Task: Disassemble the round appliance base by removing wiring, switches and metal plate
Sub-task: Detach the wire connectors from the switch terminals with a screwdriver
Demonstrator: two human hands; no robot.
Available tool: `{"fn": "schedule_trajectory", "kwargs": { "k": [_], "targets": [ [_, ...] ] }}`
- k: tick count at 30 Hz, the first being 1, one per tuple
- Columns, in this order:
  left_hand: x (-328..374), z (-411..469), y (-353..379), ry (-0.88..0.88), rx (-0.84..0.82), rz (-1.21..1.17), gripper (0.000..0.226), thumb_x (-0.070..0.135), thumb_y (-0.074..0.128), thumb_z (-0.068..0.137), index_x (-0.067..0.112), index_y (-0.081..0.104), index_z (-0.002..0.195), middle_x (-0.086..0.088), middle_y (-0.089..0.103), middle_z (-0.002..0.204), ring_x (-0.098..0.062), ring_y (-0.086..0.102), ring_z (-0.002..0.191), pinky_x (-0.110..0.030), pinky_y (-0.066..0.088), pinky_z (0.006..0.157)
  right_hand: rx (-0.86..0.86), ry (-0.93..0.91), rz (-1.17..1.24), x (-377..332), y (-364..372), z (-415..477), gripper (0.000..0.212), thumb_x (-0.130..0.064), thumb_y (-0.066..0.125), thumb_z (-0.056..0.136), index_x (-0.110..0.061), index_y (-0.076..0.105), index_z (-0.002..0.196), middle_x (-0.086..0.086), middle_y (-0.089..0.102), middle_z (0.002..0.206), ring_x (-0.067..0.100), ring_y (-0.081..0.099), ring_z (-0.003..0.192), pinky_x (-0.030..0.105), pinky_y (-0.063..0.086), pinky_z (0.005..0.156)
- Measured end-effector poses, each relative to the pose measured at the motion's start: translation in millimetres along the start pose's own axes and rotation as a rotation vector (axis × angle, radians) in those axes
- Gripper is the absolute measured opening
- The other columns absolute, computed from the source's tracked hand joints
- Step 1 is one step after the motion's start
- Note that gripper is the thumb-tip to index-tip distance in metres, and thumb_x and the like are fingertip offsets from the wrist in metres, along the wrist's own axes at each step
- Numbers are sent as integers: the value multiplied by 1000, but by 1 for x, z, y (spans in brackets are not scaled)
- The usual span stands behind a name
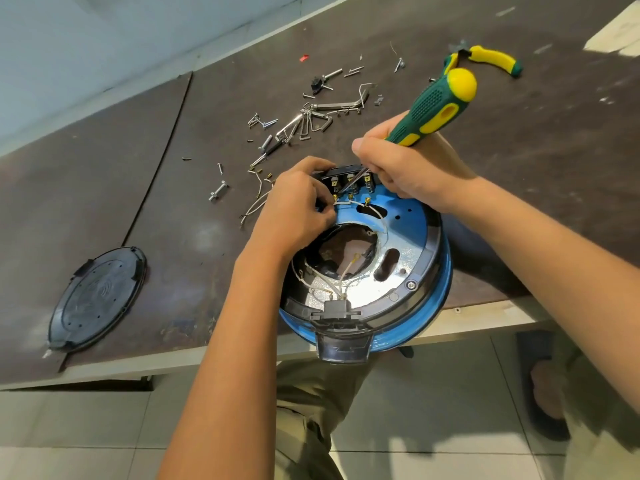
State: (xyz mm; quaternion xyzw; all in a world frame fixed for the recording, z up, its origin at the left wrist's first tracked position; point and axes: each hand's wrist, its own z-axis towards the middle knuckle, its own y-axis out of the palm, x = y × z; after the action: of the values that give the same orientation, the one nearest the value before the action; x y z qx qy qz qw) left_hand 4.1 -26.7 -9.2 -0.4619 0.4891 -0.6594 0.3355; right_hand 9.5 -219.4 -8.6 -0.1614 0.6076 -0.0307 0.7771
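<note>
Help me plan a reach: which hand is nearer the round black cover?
Left. The left hand is right of the black cover; the right hand, holding the screwdriver, farther right.

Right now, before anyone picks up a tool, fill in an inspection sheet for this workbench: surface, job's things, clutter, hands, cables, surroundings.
Surface: dark workbench, scuffed, with a seam on the left.
Job's things: round appliance base overhangs the near edge; metal plate in place; switch block at its far rim.
Clutter: loose screws and hex keys, pliers, black round cover lying left.
Grippers: left hand grips the switch block; right hand holds the screwdriver, tip at the terminals.
Cables: white wires run inside the base; loose wire pieces on the bench.
Surroundings: tiled floor, pale wall.
</note>
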Motion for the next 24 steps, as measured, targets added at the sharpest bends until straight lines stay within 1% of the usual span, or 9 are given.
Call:
{"fn": "schedule_trajectory", "kwargs": {
  "k": [5, 9, 12, 15, 17, 18, 21, 22, 24],
  "targets": [
    [1, -1, 0, -2, -8, 17, 17, 2, 70, 79, 10, 81, 89, -2, 54, 139, -19, 55, 118, -21, 42, 91, -14, -2, -4, 1, 0, 0, 45, -23, 58, 101, 6, 51, 67, -3, 36, 50, 7, 38, 39, 13, 30, 41],
    [1, -1, 0, -6, 7, 33, 19, 2, 70, 80, 11, 81, 93, -3, 54, 139, -19, 55, 119, -18, 39, 91, -15, -22, 8, 2, -1, -1, 42, -20, 58, 101, 0, 52, 64, -9, 35, 46, 7, 40, 39, 12, 33, 43],
    [2, -1, 0, 0, 18, 62, 22, -1, 68, 84, 11, 81, 97, -4, 54, 139, -20, 55, 121, -18, 40, 93, -20, -35, 7, 3, -1, 0, 45, -20, 58, 101, 6, 50, 65, -7, 36, 47, 7, 40, 40, 13, 34, 43],
    [1, 0, 0, -10, 25, 61, 22, -2, 68, 87, 11, 81, 100, -5, 54, 140, -20, 54, 121, -15, 37, 92, -30, -48, 14, 4, -1, 0, 45, -19, 58, 101, 9, 50, 66, -5, 36, 49, 7, 39, 40, 12, 32, 43],
    [0, 0, 0, -21, 34, 54, 23, -3, 68, 86, 10, 81, 99, -5, 54, 141, -19, 55, 122, -13, 37, 90, -46, -70, 23, 5, -2, -1, 45, -17, 58, 102, 4, 50, 63, -10, 36, 45, 7, 40, 40, 11, 32, 44],
    [0, 0, 0, -26, 39, 48, 22, -4, 69, 86, 10, 81, 99, -5, 54, 141, -18, 55, 122, -12, 37, 90, -60, -85, 24, 5, -3, -1, 46, -16, 57, 102, 3, 49, 62, -11, 35, 43, 7, 40, 40, 11, 32, 45],
    [0, -1, 0, -33, 65, 12, 19, -3, 71, 85, 9, 81, 95, -6, 56, 139, -18, 55, 123, -13, 39, 90, -101, -122, 25, 6, -3, -3, 49, -13, 57, 104, 12, 45, 63, -10, 36, 42, 6, 40, 41, 9, 31, 48],
    [0, -1, 0, -36, 82, -8, 17, -2, 73, 85, 9, 81, 93, -6, 57, 137, -17, 55, 122, -14, 41, 91, -105, -130, 22, 6, -3, -3, 48, -12, 57, 104, 12, 46, 63, -10, 37, 41, 6, 40, 41, 9, 31, 49],
    [-1, -1, 0, -44, 111, -39, 15, -1, 75, 83, 10, 81, 90, -7, 59, 135, -16, 56, 121, -16, 43, 91, -111, -144, 7, 5, -3, -4, 48, -11, 57, 104, 5, 47, 60, -11, 40, 41, 5, 43, 43, 9, 32, 51]
  ]
}}
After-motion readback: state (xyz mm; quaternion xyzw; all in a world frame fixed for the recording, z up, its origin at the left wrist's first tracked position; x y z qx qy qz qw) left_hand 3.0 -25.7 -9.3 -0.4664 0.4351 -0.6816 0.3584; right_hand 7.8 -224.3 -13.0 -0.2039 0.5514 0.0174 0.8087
